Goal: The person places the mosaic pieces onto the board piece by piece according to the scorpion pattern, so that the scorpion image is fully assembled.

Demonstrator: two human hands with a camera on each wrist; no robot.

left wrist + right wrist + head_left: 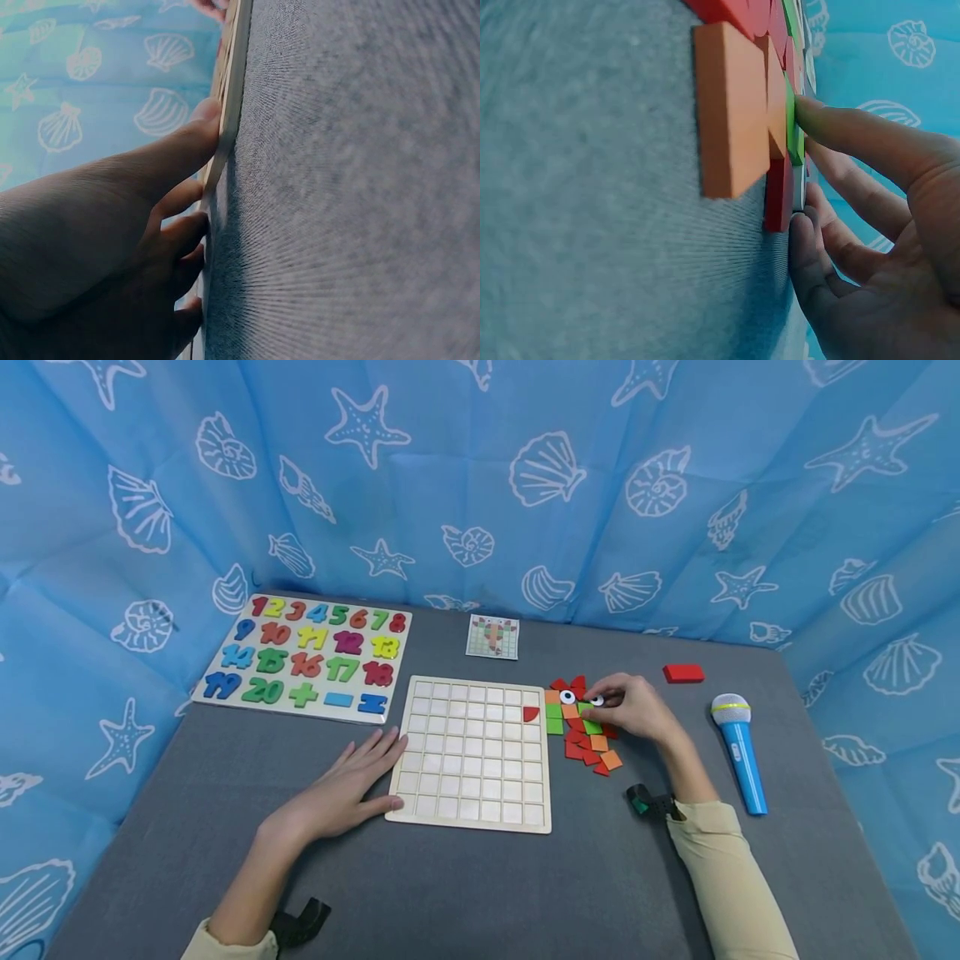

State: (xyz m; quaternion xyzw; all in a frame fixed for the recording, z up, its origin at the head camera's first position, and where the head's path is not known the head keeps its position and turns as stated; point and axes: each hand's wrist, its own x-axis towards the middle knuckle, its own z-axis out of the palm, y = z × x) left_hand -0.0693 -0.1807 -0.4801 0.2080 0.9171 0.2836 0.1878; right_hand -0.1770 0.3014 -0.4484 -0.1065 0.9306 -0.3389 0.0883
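Note:
A wooden grid board (471,766) lies flat on the grey table, with one red quarter-circle tile (531,714) in a cell near its upper right. My left hand (337,789) rests at the board's left side, fingers spread, fingertips and thumb touching its edge. Beside the board's right edge is a cluster of red, orange and green tiles (573,750), with two round white eye tiles among them. Bent over this cluster, my right hand (633,706) has its thumb at a green tile (790,112). Its other fingertips are close to an eye tile (597,700). An orange square tile (742,112) stands nearest the right wrist camera.
A number puzzle board (315,696) with colourful numerals is at the back left. A small pattern card (492,637) lies behind the grid board. To the right are a red block (683,673) and a blue toy microphone (741,756). A blue shell-print curtain (480,485) surrounds the table.

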